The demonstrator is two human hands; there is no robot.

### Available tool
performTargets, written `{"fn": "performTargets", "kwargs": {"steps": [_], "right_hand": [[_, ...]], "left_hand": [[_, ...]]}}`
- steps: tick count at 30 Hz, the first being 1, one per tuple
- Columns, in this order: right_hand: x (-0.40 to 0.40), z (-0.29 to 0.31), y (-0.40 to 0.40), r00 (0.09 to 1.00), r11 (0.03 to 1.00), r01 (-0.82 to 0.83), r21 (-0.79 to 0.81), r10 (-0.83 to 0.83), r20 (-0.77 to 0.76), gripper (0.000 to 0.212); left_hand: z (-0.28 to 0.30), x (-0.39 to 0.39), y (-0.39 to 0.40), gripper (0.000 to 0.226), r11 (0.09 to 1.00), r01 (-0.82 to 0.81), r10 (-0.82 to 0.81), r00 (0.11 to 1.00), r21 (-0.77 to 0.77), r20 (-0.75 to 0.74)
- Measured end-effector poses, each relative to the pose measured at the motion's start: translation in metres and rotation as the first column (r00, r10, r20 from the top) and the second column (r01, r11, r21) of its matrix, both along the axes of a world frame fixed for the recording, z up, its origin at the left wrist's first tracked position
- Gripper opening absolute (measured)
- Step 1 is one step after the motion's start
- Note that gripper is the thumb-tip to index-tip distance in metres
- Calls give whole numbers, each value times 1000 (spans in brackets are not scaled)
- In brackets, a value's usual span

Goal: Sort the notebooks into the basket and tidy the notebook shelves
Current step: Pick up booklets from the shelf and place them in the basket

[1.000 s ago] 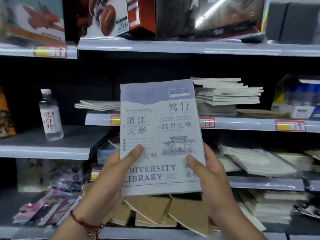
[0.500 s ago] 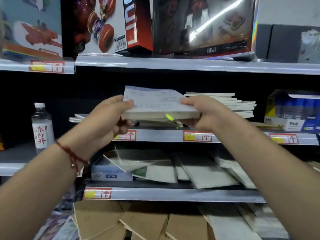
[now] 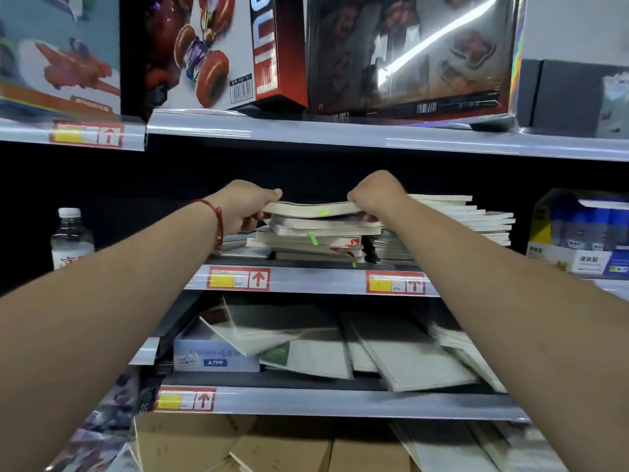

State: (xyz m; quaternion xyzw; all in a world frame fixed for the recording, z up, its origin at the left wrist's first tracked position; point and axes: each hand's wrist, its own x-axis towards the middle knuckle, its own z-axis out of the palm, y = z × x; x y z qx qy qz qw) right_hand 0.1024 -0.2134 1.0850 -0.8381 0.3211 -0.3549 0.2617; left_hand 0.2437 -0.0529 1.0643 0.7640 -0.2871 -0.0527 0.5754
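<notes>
Both my hands hold one pale notebook (image 3: 311, 208) flat at the top of a stack of notebooks (image 3: 316, 238) on the middle shelf (image 3: 316, 281). My left hand (image 3: 246, 206) grips its left edge, thumb on top. My right hand (image 3: 376, 195) grips its right edge with curled fingers. Whether the notebook rests on the stack or hovers just above it is unclear. A second, neater stack of notebooks (image 3: 476, 219) lies to the right, partly behind my right arm. No basket is in view.
Toy boxes (image 3: 218, 52) fill the top shelf. A water bottle (image 3: 69, 236) stands at the left, a blue box (image 3: 582, 233) at the right. Loose notebooks (image 3: 340, 342) lie askew on the lower shelf beside a blue A7PP box (image 3: 211, 352). Brown-covered notebooks (image 3: 238, 444) lie below.
I turned the notebook from upright and facing me to flat, then carried it forward and down onto the top of the middle-shelf stack. The view tilted up and closer.
</notes>
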Motion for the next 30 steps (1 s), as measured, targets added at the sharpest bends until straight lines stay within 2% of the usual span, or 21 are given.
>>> {"fn": "performTargets", "kwargs": {"steps": [2, 5, 12, 14, 17, 20, 23, 26, 28, 30], "right_hand": [[6, -7, -4, 997, 985, 25, -168, -36, -62, 22], [12, -15, -10, 992, 962, 26, -273, -59, -114, 32], [4, -23, -12, 986, 944, -44, -328, -12, -167, 39], [-9, -30, -5, 993, 914, -60, -401, 16, -113, 34], [-38, -51, 11, 997, 823, -18, -568, 57, 50, 28], [-68, -85, 29, 988, 771, -127, -624, 156, -8, 29], [-91, -131, 41, 961, 778, -278, -563, 215, -176, 27], [-103, -190, 46, 919, 799, -366, -478, 231, -318, 25], [-105, -234, 45, 876, 827, -411, -383, 242, -417, 24], [-107, -282, 39, 811, 853, -446, -271, 256, -526, 26]], "left_hand": [[-4, 9, -7, 31, 995, -74, 62, 983, 67, 172], [-11, 19, -14, 35, 977, -198, 152, 899, 72, 411], [-21, 25, -10, 50, 972, -220, 145, 839, 83, 524], [-29, 16, 0, 39, 961, -274, 191, 760, 40, 621], [-48, -9, 19, 31, 942, -310, 294, 579, -127, 761], [-78, -42, 34, 33, 972, -199, 210, 485, -127, 849], [-122, -71, 47, 33, 993, -116, 32, 441, 21, 897], [-182, -87, 49, 31, 964, -101, -172, 463, 245, 869], [-228, -94, 44, 29, 887, -127, -319, 525, 444, 789], [-277, -94, 39, 27, 774, -98, -440, 628, 626, 642]]}}
